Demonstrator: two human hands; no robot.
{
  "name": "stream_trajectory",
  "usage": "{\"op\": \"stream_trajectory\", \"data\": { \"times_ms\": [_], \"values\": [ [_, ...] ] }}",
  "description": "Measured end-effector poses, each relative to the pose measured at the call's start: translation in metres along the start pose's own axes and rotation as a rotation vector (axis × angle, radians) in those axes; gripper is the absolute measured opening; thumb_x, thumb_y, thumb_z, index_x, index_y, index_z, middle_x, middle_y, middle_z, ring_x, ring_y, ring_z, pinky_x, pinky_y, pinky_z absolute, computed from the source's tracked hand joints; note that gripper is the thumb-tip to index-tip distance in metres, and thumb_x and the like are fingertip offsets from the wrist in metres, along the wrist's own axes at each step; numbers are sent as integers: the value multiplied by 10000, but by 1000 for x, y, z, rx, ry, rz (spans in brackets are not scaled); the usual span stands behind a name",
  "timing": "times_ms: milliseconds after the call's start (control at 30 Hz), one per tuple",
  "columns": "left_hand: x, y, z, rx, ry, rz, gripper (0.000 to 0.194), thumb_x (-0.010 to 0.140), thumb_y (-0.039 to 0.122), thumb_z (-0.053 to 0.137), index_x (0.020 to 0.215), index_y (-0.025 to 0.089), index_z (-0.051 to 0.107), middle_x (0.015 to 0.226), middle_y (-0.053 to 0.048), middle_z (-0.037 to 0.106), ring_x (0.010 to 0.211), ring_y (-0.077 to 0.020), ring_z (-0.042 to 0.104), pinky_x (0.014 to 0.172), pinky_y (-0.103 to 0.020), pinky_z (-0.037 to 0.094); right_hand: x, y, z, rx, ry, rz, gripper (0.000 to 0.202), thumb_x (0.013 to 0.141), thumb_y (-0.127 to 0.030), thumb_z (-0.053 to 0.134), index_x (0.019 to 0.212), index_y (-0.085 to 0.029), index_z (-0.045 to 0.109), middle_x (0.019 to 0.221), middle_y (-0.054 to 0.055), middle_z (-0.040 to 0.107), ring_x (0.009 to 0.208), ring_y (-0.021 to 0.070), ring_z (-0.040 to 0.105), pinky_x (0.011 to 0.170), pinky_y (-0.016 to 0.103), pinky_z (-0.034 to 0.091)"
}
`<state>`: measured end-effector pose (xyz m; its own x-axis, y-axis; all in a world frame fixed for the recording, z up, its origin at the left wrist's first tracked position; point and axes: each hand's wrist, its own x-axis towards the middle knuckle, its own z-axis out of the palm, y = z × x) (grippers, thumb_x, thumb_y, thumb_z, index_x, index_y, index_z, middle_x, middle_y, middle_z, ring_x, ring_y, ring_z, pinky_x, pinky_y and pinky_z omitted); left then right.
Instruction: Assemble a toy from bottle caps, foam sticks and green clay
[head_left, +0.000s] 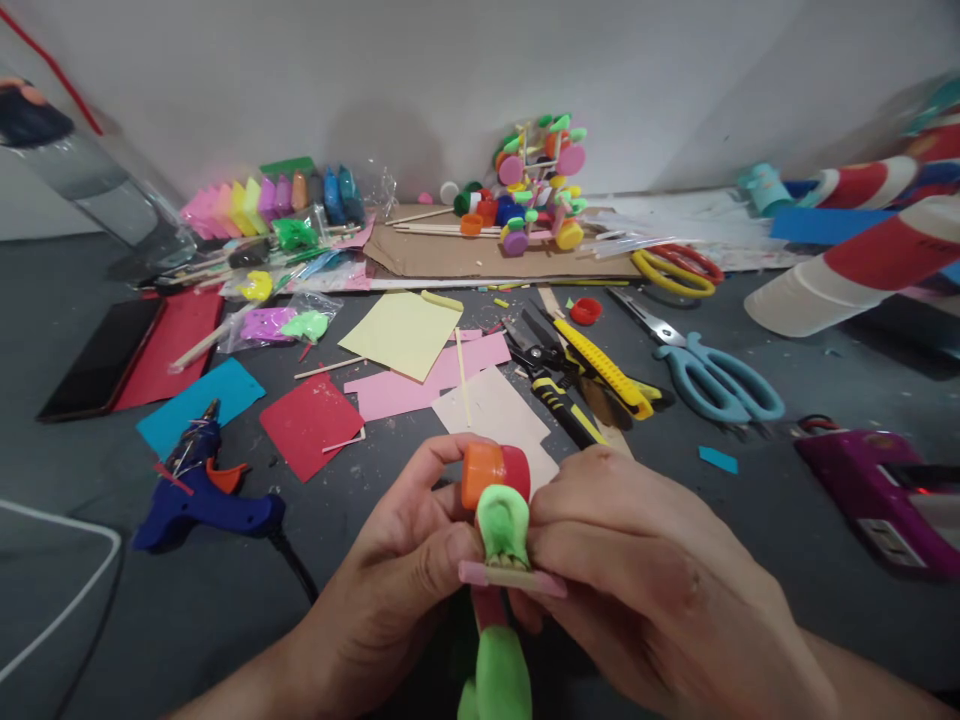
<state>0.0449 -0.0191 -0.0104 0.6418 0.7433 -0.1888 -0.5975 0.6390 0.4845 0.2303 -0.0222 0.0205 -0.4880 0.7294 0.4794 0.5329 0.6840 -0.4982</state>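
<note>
Close to me, above the table's front part, both my hands hold a small craft model with a green clay piece at its middle. Behind that piece sit an orange cap and a red cap, side by side. A thin pink strip crosses below, and a longer green clay part hangs underneath. My left hand grips the model from the left, thumb by the green clay. From the right, my right hand closes its fingers against the clay and strip; its fingertips are partly hidden.
A blue glue gun lies left, with coloured paper near it. Pliers, a yellow cutter and scissors lie beyond my hands. A finished-looking colourful model stands behind on cardboard. Right are a purple device and a striped paper-cup stack.
</note>
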Motion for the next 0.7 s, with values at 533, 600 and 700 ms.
{"op": "stream_trajectory", "data": {
  "times_ms": [533,600,700],
  "values": [
    [1,-2,1,-7,9,22,226,895,281,780,1089,219,683,802,22,748,623,-76,706,631,-151,546,-5,4,-2,44,-125,0,221,1009,-217,556,812,-238,656,732,-1,707,678,138,659,764,297,541],
    [1,-1,2,5,23,11,239,885,284,788,1087,218,678,812,17,743,622,-83,700,624,-160,542,-4,3,-2,50,-139,0,225,1014,-220,553,814,-237,654,740,3,710,684,137,660,772,296,540],
    [1,-1,2,10,39,1,255,878,292,795,1091,222,673,813,15,737,626,-90,697,609,-160,534,-3,3,0,60,-157,-3,240,1027,-240,542,812,-238,647,739,1,710,666,135,647,745,294,527]
  ]
}}
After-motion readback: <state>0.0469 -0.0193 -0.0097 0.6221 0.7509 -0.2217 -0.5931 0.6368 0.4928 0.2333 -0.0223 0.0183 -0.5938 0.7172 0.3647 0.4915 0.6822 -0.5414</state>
